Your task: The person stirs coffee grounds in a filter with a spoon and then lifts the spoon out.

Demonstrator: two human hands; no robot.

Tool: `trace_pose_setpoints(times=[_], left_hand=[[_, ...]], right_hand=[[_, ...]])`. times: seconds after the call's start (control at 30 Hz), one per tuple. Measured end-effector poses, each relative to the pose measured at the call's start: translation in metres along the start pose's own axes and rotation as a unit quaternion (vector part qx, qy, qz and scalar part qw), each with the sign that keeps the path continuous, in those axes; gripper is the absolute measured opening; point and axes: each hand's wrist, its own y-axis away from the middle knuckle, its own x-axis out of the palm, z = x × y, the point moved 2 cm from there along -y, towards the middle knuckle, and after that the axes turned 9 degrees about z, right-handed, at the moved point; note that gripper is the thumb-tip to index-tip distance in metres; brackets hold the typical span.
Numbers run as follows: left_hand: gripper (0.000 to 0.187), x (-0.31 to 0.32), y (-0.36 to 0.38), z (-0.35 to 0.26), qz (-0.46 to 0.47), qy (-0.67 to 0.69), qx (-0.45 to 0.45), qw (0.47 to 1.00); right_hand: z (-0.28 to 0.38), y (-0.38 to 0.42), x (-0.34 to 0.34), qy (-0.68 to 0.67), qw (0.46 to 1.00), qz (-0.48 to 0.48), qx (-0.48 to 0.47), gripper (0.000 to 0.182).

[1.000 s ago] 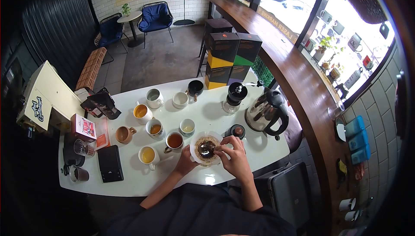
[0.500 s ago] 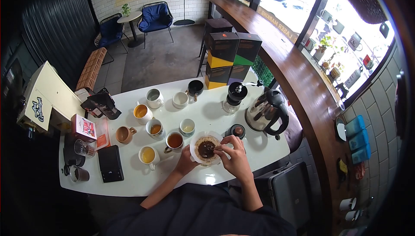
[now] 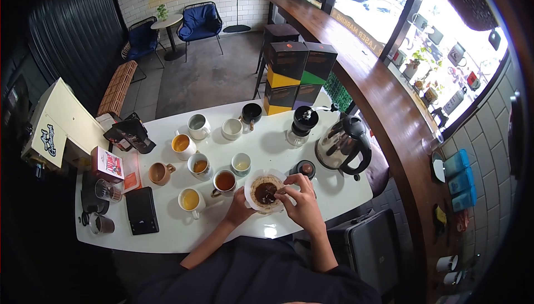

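Observation:
A white coffee dripper [image 3: 250, 191] lined with a filter holds dark wet coffee grounds [image 3: 265, 191], close to the table's front edge. My left hand [image 3: 240, 208] is wrapped around the dripper's left side. Over its right rim, my right hand [image 3: 303, 201] is closed in a pinch above the grounds; what the fingertips hold is too small to make out. Just left of the dripper stands a mug of reddish-brown liquid [image 3: 225, 181]. A small black round container [image 3: 304, 169] sits beyond my right hand.
Several other cups surround the work, including a mug of yellow liquid [image 3: 190, 200] and a white cup [image 3: 241, 162]. A steel kettle [image 3: 335, 142] and a hand grinder [image 3: 303, 123] stand at the right. A flat black scale [image 3: 142, 210] lies left, near a pink box [image 3: 107, 165].
The surface of the wet grounds looks browner and less glossy. Both hands keep nearly the same position at the dripper.

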Motion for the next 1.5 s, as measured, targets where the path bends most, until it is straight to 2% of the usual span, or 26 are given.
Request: trace_pose_setpoints(times=[0.6, 1.3, 1.5], left_hand=[[0.049, -0.0013, -0.0006, -0.0016, 0.001, -0.021, 0.01, 1.0], [0.048, -0.0003, -0.0009, -0.003, -0.009, 0.033, -0.009, 0.999], [0.049, -0.0012, -0.0004, -0.0023, -0.001, -0.02, 0.011, 1.0]], right_hand=[[0.0013, -0.003, 0.0009, 0.028, 0.999, -0.01, -0.03, 0.012], [-0.0025, -0.003, 0.0025, 0.015, 1.0, -0.005, -0.017, 0.012], [-0.0007, -0.0026, 0.0011, 0.01, 1.0, 0.004, -0.015, 0.012]])
